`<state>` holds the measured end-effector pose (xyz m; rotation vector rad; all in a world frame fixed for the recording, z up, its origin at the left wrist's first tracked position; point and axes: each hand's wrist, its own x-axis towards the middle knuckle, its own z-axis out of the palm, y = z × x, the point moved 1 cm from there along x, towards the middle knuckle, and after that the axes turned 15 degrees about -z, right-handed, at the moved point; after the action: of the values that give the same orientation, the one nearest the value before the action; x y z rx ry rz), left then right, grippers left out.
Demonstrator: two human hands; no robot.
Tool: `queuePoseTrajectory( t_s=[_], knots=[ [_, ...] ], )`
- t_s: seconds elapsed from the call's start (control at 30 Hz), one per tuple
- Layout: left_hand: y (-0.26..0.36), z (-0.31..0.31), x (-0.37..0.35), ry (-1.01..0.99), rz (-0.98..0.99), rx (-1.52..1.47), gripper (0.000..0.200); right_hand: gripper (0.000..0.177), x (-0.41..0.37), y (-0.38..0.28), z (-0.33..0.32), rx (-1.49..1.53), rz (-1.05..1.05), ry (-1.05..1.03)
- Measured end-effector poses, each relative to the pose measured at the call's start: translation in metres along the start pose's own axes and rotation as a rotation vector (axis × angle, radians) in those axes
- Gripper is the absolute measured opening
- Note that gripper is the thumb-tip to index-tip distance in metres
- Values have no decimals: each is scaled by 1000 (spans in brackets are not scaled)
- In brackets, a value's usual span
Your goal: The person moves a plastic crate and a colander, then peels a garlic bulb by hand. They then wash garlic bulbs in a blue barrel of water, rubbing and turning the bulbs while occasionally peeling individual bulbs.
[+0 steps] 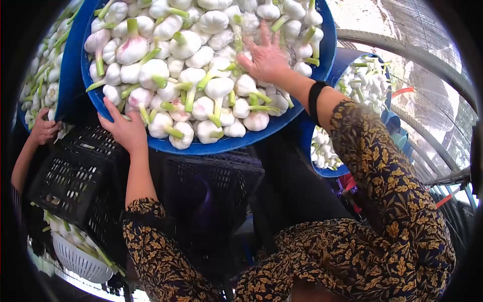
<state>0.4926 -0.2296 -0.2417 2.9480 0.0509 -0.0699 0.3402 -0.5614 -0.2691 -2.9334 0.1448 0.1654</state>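
Many white garlic bulbs (201,58) with short green stems fill a large round blue tub (216,147) in front of me. At the tub's near left rim is my left hand (126,128), its thumb and fingers apart over the edge beside the bulbs. My right hand (265,56) lies on the garlic toward the right side of the tub, fingers spread, palm down, slightly blurred. Whatever lies beneath its palm is hidden.
At the far left, another person's hand (44,128) is beside a second blue tub (70,70) of garlic. Black crates (65,181) stand below, near a white basket (83,259). More garlic (365,80) fills blue containers on the right, before curved metal bars (417,55).
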Motion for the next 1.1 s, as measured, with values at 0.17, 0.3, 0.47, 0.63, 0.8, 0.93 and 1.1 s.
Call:
queuePoseTrajectory(
  t_s=[0.17, 0.3, 0.47, 0.63, 0.8, 0.93, 1.1],
  knots=[
    [0, -1, 1, 45, 39, -5, 68, 75, -41, -55, -50, 216, -105, -52],
    [-1, 2, 6, 4, -13, -47, 69, 79, -34, -92, -11, 177, -29, -167],
    [-2, 0, 2, 58, 50, -47, 69, 76, -44, -72, -16, 150, -185, -119],
    [-4, 2, 2, 32, 23, -87, 68, 70, -80, -64, -48, 353, -71, -9],
    [-6, 7, 6, 74, 38, -76, 67, 60, -54, -71, -14, 141, -95, 49],
    [-3, 1, 2, 39, 19, -86, 66, 63, -72, -60, -42, 277, -143, 84],
    [-2, 0, 1, 26, 1, -92, 69, 75, 7, -133, -33, 284, -292, 36]
  ],
)
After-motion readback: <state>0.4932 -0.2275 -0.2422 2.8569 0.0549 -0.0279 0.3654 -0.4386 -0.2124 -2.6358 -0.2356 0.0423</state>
